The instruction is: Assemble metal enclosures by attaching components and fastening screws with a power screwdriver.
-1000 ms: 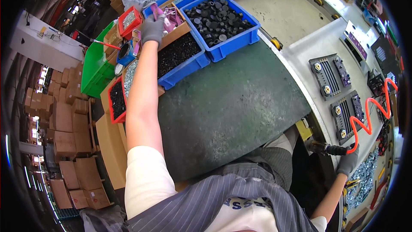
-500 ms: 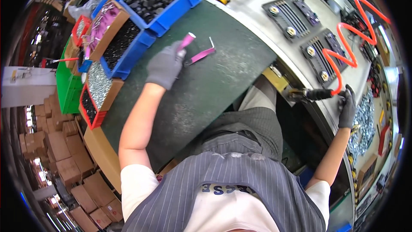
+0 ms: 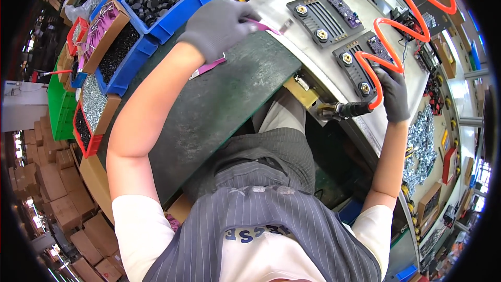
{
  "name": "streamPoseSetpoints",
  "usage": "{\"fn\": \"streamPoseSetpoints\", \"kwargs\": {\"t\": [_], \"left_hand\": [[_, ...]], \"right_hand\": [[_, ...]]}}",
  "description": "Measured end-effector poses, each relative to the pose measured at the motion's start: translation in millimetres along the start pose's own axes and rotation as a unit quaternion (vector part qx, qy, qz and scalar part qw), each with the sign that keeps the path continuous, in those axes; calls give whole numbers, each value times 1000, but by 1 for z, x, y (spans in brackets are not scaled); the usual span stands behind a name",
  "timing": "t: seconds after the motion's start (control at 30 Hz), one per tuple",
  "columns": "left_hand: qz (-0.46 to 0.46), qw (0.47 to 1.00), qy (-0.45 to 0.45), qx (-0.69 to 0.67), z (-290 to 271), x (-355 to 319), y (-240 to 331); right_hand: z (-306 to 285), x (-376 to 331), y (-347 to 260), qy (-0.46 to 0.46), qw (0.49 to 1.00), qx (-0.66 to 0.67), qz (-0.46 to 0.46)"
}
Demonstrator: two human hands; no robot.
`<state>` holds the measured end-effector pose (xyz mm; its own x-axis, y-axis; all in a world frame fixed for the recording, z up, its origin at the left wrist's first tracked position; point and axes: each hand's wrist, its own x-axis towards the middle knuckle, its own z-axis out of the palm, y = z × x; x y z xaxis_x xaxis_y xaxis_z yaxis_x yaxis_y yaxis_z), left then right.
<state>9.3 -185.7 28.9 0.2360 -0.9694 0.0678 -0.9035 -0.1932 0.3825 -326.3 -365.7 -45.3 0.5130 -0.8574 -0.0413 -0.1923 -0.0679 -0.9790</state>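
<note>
My left hand (image 3: 222, 27), in a grey glove, is closed on a pink strip (image 3: 268, 26) with a shiny end, held over the far edge of the green table mat. A second pink strip (image 3: 210, 66) lies on the mat beneath the left wrist. My gloved right hand (image 3: 394, 94) is at the right end of the nearer black slotted fixture (image 3: 355, 70), beside its purple circuit board (image 3: 377, 47). The orange coiled hose (image 3: 380, 91) crosses in front of the fingers and partly hides them. A similar fixture (image 3: 321, 21) lies farther back.
A black-handled air tool (image 3: 355, 108) is at the bench edge, joined to the hose. Blue bins (image 3: 182, 5) of black parts and a carton (image 3: 112, 42) of pink strips stand at left. Silvery parts (image 3: 420, 149) are piled at far right.
My left hand has moved right and away from me with a pink strip, leaving the other on the mat. My right hand has moved from beside the tool's hose end up to the nearer fixture.
</note>
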Motion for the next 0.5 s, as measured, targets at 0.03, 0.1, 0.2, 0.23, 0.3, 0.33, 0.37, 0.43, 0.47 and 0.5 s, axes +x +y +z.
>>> {"fn": "streamPoseSetpoints", "kwargs": {"t": [0.03,0.1,0.2,0.23,0.3,0.33,0.37,0.43,0.47,0.5], "left_hand": [[-29,999,-13,1,1,10,9],[-31,999,-11,4,4,28,22],[-12,1000,-8,3,14,53,39],[3,1000,-6,-2,19,60,44],[13,1000,8,8,33,74,48],[23,999,19,18,35,78,53],[25,999,7,32,38,81,58],[25,997,2,68,44,91,68],[25,994,-6,105,49,95,72],[23,993,-11,115,52,98,72]], "right_hand": [[12,5,-6,-8,1000,16,-16],[15,20,-5,-82,992,-73,-60],[28,47,4,-108,976,-130,-137],[36,50,-2,-99,964,-192,-153],[41,68,0,-123,965,-194,-129],[49,72,-5,-128,959,-220,-129],[55,74,-14,-132,950,-263,-109],[63,85,-10,-141,935,-290,-148],[67,89,-9,-151,919,-316,-184],[74,90,-16,-173,918,-306,-182]]}}
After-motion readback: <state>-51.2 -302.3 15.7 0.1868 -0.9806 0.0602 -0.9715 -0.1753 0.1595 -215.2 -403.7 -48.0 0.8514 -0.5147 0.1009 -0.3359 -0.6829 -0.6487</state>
